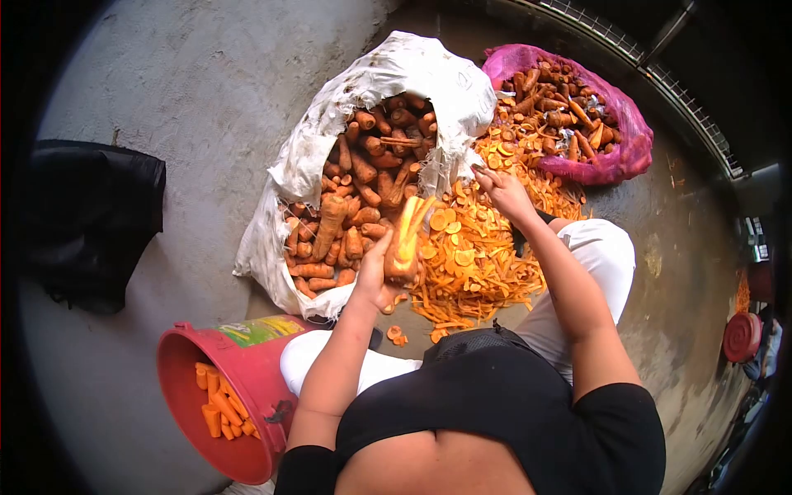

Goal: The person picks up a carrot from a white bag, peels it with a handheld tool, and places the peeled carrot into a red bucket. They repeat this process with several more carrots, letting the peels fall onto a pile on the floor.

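Note:
My left hand (375, 276) is wrapped round a large carrot (404, 247), partly peeled, with bright orange strips on its upper side. My right hand (505, 194) is raised over the heap of orange peelings and slices (474, 256), its fingers bent together at the tips; something small and dark shows there, too unclear to name. Unpeeled carrots (355, 198) fill an open white sack (318, 107) in front of my left hand.
Beyond my right hand lies a pink sack (635, 136) with carrots and scraps. A red bucket (186, 396) holding peeled carrots lies tilted at the lower left. Black cloth or plastic (99, 214) is at the far left. A red round lid (742, 337) is far right.

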A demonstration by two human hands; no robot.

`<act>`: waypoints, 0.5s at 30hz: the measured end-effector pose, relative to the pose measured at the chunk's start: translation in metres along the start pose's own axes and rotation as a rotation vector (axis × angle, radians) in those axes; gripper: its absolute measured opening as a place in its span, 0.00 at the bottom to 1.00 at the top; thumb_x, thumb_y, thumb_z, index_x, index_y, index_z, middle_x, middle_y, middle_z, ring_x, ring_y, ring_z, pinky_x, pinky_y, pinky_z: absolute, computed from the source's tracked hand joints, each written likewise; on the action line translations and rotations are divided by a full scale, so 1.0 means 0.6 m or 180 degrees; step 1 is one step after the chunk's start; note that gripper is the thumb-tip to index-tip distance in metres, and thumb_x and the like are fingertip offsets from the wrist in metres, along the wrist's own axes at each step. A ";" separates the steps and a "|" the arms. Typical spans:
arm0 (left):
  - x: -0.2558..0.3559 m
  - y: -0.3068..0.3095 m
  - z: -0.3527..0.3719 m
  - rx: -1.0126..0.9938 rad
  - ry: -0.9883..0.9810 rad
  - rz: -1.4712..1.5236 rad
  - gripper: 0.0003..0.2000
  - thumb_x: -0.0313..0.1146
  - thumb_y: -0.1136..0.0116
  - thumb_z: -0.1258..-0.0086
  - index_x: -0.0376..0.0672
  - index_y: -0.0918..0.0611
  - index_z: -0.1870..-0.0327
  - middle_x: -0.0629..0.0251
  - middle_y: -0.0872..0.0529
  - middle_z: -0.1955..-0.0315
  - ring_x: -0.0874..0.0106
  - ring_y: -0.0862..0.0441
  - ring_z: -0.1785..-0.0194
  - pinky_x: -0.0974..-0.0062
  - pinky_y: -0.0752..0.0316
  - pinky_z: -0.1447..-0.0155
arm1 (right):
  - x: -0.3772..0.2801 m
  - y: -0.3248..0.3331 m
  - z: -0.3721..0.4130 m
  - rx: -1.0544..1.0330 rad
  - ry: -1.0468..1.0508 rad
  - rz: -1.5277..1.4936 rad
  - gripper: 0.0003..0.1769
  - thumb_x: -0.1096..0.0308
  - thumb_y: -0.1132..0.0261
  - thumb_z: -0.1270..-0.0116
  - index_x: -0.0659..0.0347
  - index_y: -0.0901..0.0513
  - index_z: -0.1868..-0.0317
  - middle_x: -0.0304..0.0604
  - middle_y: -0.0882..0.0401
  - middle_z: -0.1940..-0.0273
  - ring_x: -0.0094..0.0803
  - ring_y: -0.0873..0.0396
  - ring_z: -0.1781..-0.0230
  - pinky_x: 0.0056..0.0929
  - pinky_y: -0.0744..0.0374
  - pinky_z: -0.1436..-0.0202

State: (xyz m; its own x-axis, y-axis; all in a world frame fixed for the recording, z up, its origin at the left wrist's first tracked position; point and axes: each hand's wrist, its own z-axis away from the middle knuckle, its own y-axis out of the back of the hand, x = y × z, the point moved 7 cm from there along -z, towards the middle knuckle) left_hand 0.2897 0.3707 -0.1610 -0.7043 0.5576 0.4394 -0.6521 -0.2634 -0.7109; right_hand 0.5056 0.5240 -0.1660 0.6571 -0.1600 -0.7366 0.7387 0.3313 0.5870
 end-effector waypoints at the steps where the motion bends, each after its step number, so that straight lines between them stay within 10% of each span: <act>1: 0.001 0.008 -0.002 0.0109 -0.0020 0.0039 0.22 0.50 0.62 0.22 0.41 0.25 0.46 0.61 0.17 0.65 0.68 0.17 0.66 0.71 0.21 0.65 | -0.021 -0.002 0.031 -0.0224 -0.0167 -0.0473 0.26 0.43 0.48 0.29 0.56 0.15 0.52 0.46 0.19 0.75 0.33 0.19 0.73 0.37 0.24 0.68; 5: 0.021 0.028 -0.010 0.0506 -0.0222 0.0113 0.22 0.51 0.61 0.22 0.41 0.24 0.47 0.62 0.17 0.63 0.68 0.18 0.64 0.69 0.22 0.63 | -0.091 -0.071 0.123 -0.0855 0.1064 -0.1085 0.28 0.40 0.47 0.28 0.51 0.19 0.41 0.48 0.14 0.62 0.35 0.16 0.64 0.34 0.21 0.55; 9: 0.027 0.034 -0.016 0.0392 -0.0393 0.0037 0.23 0.51 0.59 0.23 0.39 0.23 0.46 0.60 0.15 0.62 0.68 0.17 0.62 0.70 0.21 0.58 | -0.117 -0.129 0.159 -0.1222 0.2012 -0.0383 0.23 0.45 0.42 0.30 0.51 0.18 0.45 0.47 0.16 0.69 0.37 0.18 0.71 0.32 0.22 0.64; 13: 0.032 0.032 -0.019 0.0371 -0.0468 -0.0020 0.22 0.49 0.60 0.23 0.40 0.23 0.44 0.62 0.16 0.62 0.68 0.18 0.62 0.69 0.22 0.59 | -0.097 -0.143 0.137 -0.1693 0.0501 -0.1758 0.22 0.48 0.40 0.30 0.58 0.18 0.50 0.44 0.19 0.72 0.36 0.21 0.72 0.32 0.24 0.66; 15: 0.032 0.022 -0.013 -0.0040 -0.0277 0.0233 0.21 0.48 0.60 0.23 0.41 0.23 0.44 0.63 0.16 0.62 0.68 0.18 0.61 0.68 0.22 0.58 | -0.125 -0.117 0.128 -0.1372 0.1161 -0.1126 0.21 0.51 0.39 0.29 0.64 0.18 0.57 0.33 0.23 0.77 0.25 0.25 0.77 0.29 0.25 0.71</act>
State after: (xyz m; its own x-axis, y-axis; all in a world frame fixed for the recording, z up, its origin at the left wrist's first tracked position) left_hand 0.2696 0.3843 -0.1663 -0.7719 0.4667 0.4317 -0.5949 -0.2906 -0.7495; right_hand 0.4163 0.4412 -0.1261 0.2373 -0.0277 -0.9710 0.7246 0.6709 0.1579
